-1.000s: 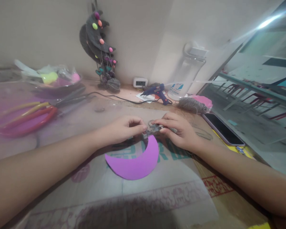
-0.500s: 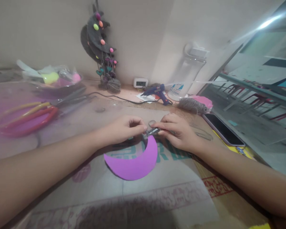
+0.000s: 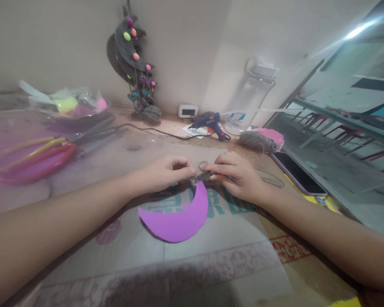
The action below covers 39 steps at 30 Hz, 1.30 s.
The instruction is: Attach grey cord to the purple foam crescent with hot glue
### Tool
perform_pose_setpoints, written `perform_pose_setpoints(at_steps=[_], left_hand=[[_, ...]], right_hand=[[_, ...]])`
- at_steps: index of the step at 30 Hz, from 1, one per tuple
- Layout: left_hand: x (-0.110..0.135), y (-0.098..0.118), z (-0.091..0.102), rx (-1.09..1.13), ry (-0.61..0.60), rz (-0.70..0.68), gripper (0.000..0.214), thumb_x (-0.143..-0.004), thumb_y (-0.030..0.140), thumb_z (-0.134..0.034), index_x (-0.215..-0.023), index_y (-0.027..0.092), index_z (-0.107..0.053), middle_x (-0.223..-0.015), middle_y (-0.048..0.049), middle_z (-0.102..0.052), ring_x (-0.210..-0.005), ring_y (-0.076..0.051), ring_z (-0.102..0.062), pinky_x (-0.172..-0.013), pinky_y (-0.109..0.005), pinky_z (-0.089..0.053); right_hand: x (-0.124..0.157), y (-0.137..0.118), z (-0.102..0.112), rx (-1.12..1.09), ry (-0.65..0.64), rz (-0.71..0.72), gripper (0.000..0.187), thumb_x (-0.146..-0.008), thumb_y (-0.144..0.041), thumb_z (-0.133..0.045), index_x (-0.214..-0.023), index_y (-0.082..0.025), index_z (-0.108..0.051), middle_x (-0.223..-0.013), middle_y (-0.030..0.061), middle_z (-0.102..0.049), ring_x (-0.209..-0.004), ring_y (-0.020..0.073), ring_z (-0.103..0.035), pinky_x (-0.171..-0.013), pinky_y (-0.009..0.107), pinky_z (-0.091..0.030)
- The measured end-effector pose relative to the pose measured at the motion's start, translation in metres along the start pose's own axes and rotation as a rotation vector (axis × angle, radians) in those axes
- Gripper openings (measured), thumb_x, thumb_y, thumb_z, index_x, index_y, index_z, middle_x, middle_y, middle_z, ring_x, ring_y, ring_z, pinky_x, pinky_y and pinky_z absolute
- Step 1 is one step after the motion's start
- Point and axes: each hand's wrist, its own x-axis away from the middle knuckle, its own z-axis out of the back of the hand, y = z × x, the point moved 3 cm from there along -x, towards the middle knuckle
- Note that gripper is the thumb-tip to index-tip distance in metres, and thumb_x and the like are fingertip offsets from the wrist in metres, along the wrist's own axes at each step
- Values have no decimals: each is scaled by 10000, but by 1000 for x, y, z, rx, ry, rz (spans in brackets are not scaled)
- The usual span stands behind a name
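Note:
A purple foam crescent (image 3: 179,217) lies on the cardboard sheet (image 3: 211,256) in front of me. My left hand (image 3: 166,172) is closed, its fingertips pinching the crescent's upper tip. My right hand (image 3: 238,175) is closed on a small metal tool (image 3: 204,174), possibly small scissors, whose end meets the same tip. The two hands almost touch above the crescent.
At the back stand a dark felt moon decoration (image 3: 131,55), a small clock (image 3: 188,111), a blue glue gun (image 3: 211,122) with its cord, a clear jug (image 3: 249,100) and grey yarn (image 3: 257,140). A phone (image 3: 296,172) lies right; red and yellow hoops (image 3: 35,155) lie left.
The crescent has swung slightly left and its lower body shifted. The metal tool in my right hand has closed down flatter against the crescent's tip. Both hands stay almost in place.

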Motion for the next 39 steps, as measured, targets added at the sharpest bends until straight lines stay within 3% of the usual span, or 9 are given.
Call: perform_pose_setpoints(at_steps=[39], left_hand=[[-1, 2, 2, -52, 33, 4, 304, -851, 445, -474, -736, 176, -557, -664, -5, -613, -526, -101, -485, -479, -199, -344]], right_hand=[[1, -1, -1, 23, 1, -7, 268, -935, -313, -498, -1100, -195, -673, -795, 48, -603, -717, 161, -529, -661, 305, -372]])
